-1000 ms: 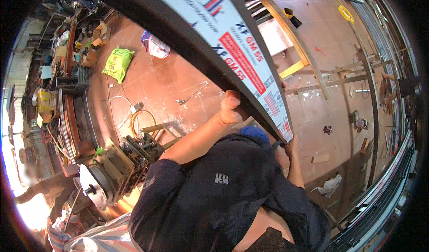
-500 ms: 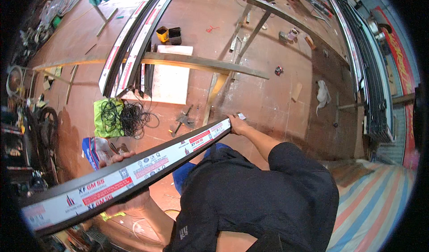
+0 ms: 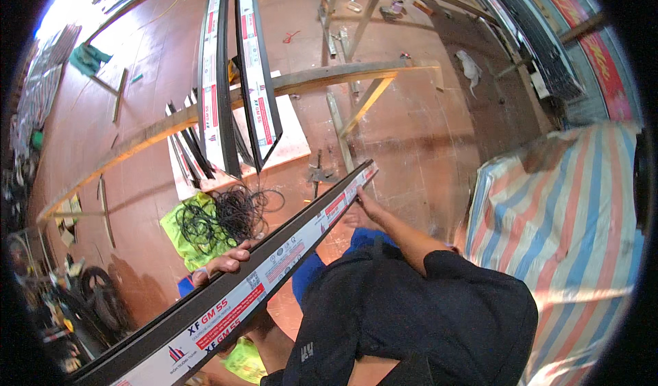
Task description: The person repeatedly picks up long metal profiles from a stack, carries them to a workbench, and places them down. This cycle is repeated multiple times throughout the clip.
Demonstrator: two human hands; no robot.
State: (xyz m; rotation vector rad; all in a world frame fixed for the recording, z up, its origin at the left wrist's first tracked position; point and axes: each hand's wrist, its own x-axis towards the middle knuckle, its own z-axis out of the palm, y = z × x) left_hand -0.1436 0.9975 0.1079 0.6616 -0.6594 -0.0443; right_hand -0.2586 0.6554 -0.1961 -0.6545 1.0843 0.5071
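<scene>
A long dark metal profile (image 3: 284, 257) with a white and red printed film along one face slants across in front of me, from lower left up to the middle. My left hand (image 3: 223, 264) grips it from beneath, the fingertips curled over its far edge; the palm is hidden behind it. Near the far right end, my right hand (image 3: 364, 211) touches the profile's near edge with the thumb side, while other fingers stretch out underneath. Just beyond the profile lie a tangle of black cord (image 3: 236, 215) and a yellow-green cloth (image 3: 179, 227).
Two similar filmed profiles (image 3: 214, 64) rest across a wooden beam (image 3: 329, 76) ahead. Under them is a white board (image 3: 293, 136). A dark tool (image 3: 319, 175) lies on the floor. Striped sheeting (image 3: 548, 201) covers a bulky shape at right; stacked profiles (image 3: 541, 57) stand beyond.
My view has turned, so the beam and cord appear nearer and further right. The profile's right end has shifted up and right. My right hand now sits below that end instead of over it.
</scene>
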